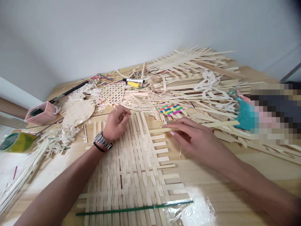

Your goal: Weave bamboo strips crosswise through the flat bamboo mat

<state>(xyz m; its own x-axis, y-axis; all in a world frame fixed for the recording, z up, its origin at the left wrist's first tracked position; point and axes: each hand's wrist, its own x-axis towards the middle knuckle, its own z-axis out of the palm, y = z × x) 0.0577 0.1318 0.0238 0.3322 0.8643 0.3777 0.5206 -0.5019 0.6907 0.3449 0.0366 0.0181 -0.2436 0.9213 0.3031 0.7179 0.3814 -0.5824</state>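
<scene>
A mat of woven pale strips (129, 166) lies on the table in front of me, strip ends sticking out at its right side. My left hand (118, 121) rests on the mat's far left part, fingers curled; anything inside them is hidden. Beyond the mat's right edge, my right hand (188, 133) pinches a long pale strip (221, 124) between thumb and fingers. The strip's left end reaches the far right part of the mat. A dark green strip (134, 208) lies across the near part of the mat.
Loose strips (178, 66) are heaped along the back. A coloured woven piece (169, 109), a patterned one (112, 93), a marker (135, 80) and a round woven piece (78, 111) lie beyond the mat. Left are a pink basket (41, 113) and a tape roll (17, 142).
</scene>
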